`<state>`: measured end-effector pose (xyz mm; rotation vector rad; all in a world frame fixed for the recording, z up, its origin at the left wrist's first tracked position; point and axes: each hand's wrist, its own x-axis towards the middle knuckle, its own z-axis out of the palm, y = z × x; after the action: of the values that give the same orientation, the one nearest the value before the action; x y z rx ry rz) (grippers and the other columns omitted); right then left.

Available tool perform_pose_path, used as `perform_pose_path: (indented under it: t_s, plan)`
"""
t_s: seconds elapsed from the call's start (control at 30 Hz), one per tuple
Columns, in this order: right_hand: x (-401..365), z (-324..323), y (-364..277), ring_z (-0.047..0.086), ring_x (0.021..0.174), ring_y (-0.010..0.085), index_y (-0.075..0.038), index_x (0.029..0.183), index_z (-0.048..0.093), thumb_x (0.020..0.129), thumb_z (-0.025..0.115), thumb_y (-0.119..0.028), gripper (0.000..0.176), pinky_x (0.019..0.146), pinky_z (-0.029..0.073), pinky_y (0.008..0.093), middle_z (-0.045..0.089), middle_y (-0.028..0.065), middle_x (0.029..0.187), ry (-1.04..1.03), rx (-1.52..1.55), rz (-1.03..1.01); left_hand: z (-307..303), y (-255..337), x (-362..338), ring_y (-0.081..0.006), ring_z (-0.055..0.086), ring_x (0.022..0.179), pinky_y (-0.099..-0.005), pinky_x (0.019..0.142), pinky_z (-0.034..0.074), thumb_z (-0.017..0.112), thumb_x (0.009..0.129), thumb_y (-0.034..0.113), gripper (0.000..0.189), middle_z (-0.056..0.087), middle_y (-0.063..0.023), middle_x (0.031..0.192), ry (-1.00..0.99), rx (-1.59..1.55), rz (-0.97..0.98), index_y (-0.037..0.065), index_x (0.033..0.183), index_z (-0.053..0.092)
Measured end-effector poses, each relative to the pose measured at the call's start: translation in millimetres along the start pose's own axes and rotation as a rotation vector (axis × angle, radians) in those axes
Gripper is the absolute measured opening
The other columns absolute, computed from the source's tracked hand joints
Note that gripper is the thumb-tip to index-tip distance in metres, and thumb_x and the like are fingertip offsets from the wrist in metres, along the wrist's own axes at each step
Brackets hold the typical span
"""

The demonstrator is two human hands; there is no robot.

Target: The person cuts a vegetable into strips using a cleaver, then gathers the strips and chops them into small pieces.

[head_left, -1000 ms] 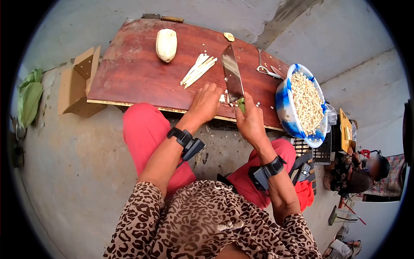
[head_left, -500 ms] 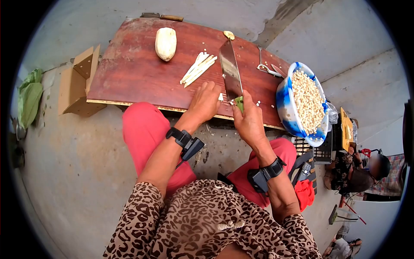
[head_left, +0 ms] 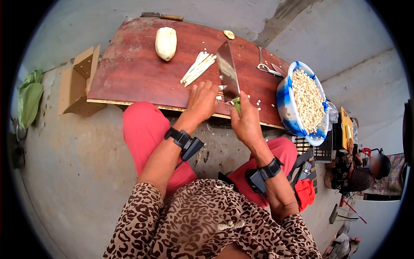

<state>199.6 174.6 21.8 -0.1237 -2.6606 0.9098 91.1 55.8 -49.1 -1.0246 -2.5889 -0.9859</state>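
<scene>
My right hand [head_left: 246, 119] is wrapped around the green handle of a cleaver [head_left: 228, 71], its broad blade pointing away from me across the red-brown board. Just left of the blade, my left hand [head_left: 202, 100] rests on the board with its fingers bent and pressed down. Pale ends of vegetable strips [head_left: 219, 97] show between its fingertips and the blade; the hand hides the rest. Beyond my left fingers lies a loose bundle of long white strips [head_left: 198, 69]. A peeled, whole white root vegetable [head_left: 166, 44] sits farther back on the left.
A blue-and-white basin [head_left: 284, 108] full of small white cubes stands at the board's [head_left: 125, 64] right end. Near it lies a peeler [head_left: 269, 70]. A second knife [head_left: 171, 17] lies along the far edge. An open cardboard box [head_left: 73, 88] is at left; another person [head_left: 362, 175] sits far right.
The cleaver and my right hand have shifted slightly left, closer to my left hand. My left hand has moved a little left as well. The strips and whole vegetable have stayed put.
</scene>
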Motion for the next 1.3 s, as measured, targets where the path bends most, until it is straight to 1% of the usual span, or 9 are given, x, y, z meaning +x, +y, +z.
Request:
perform_pose_path:
  t_s: [0.5, 0.6, 0.73, 0.87, 0.9, 1.03, 1.13, 1.17, 1.3]
  plan:
    - [-7.6, 15.6, 9.3, 0.065, 0.079, 0.0460, 0.006, 0.129, 0.047, 0.085, 0.064, -0.002, 0.047, 0.070, 0.051, 0.0494, 0.066, 0.0254, 0.087, 0.034, 0.013, -0.060, 5.4, -3.3, -1.4, -0.0320, 0.056, 0.098, -0.0441, 0.084, 0.041, 0.068, 0.076, 0.005, 0.010, 0.059, -0.0124, 0.094, 0.014, -0.001, -0.007, 0.005, 0.086, 0.067]
    - [-8.8, 23.6, 12.6, 0.064, 0.077, 0.0456, 0.007, 0.128, 0.048, 0.085, 0.063, -0.001, 0.046, 0.069, 0.051, 0.0491, 0.065, 0.0257, 0.085, -0.018, -0.031, 0.073, 4.1, -4.4, -2.3, -0.0320, 0.056, 0.097, -0.0438, 0.084, 0.041, 0.068, 0.077, 0.005, 0.009, 0.059, -0.0123, 0.093, 0.005, -0.003, -0.001, 0.005, 0.085, 0.067]
    - [-1.5, 13.7, 17.7, 0.062, 0.083, 0.0505, 0.008, 0.126, 0.044, 0.085, 0.057, 0.004, 0.043, 0.071, 0.049, 0.0526, 0.063, 0.0313, 0.086, -0.012, -0.019, 0.020, 2.9, -4.7, -2.4, -0.0321, 0.056, 0.097, -0.0434, 0.084, 0.041, 0.068, 0.077, 0.005, 0.009, 0.059, -0.0124, 0.092, -0.013, 0.005, 0.000, 0.005, 0.085, 0.066]
    - [-10.9, 5.7, 14.2, 0.067, 0.078, 0.0429, 0.003, 0.131, 0.047, 0.089, 0.062, -0.005, 0.045, 0.067, 0.052, 0.0447, 0.068, 0.0219, 0.087, 0.137, 0.033, 0.038, -1.4, -5.0, 0.0, -0.0307, 0.056, 0.096, -0.0431, 0.084, 0.042, 0.066, 0.077, 0.006, 0.007, 0.060, -0.0115, 0.092, 0.002, 0.018, 0.028, 0.007, 0.084, 0.068]
    - [-13.5, 7.3, 17.4, 0.068, 0.067, 0.0327, 0.001, 0.132, 0.047, 0.091, 0.062, -0.005, 0.045, 0.060, 0.051, 0.0396, 0.067, 0.0172, 0.080, 0.170, 0.021, -0.002, -3.7, -8.0, 6.2, -0.0318, 0.055, 0.098, -0.0449, 0.085, 0.042, 0.066, 0.078, 0.007, 0.011, 0.059, -0.0125, 0.096, 0.027, 0.009, 0.017, 0.007, 0.089, 0.066]
    - [-31.8, 8.4, 9.2, 0.065, 0.080, 0.0464, 0.001, 0.131, 0.046, 0.089, 0.061, -0.006, 0.046, 0.070, 0.051, 0.0476, 0.066, 0.0266, 0.088, -0.002, 0.258, 0.256, -11.9, -22.6, 22.7, -0.0343, 0.052, 0.104, -0.0481, 0.086, 0.041, 0.069, 0.077, 0.009, 0.025, 0.056, -0.0132, 0.107, 0.253, 0.092, -0.183, 0.008, 0.101, 0.060]
    - [-47.7, 11.0, 1.8, 0.065, 0.081, 0.0465, 0.000, 0.131, 0.047, 0.088, 0.062, -0.006, 0.046, 0.071, 0.051, 0.0470, 0.066, 0.0267, 0.089, -0.096, 0.277, 0.273, -9.9, -36.2, 31.0, -0.0343, 0.050, 0.106, -0.0477, 0.088, 0.041, 0.072, 0.077, 0.012, 0.034, 0.054, -0.0124, 0.111, 0.288, 0.107, -0.230, 0.009, 0.108, 0.060]
    - [-55.5, 18.3, 9.1, 0.058, 0.053, 0.0118, -0.003, 0.133, 0.049, 0.091, 0.061, -0.002, 0.043, 0.050, 0.047, 0.0299, 0.059, 0.0048, 0.064, -0.063, 0.265, 0.204, -8.4, -39.2, 32.2, -0.0344, 0.050, 0.106, -0.0475, 0.089, 0.041, 0.074, 0.077, 0.014, 0.040, 0.054, -0.0118, 0.112, 0.245, 0.142, -0.254, 0.009, 0.113, 0.059]
    - [-72.3, 25.4, 34.9, 0.057, 0.053, 0.0107, -0.004, 0.134, 0.049, 0.091, 0.061, -0.001, 0.045, 0.050, 0.047, 0.0289, 0.059, 0.0046, 0.063, -0.021, 0.272, 0.234, -2.3, -45.3, 37.6, -0.0346, 0.050, 0.107, -0.0474, 0.088, 0.041, 0.074, 0.078, 0.016, 0.041, 0.055, -0.0118, 0.111, 0.185, 0.195, -0.249, 0.010, 0.115, 0.058]
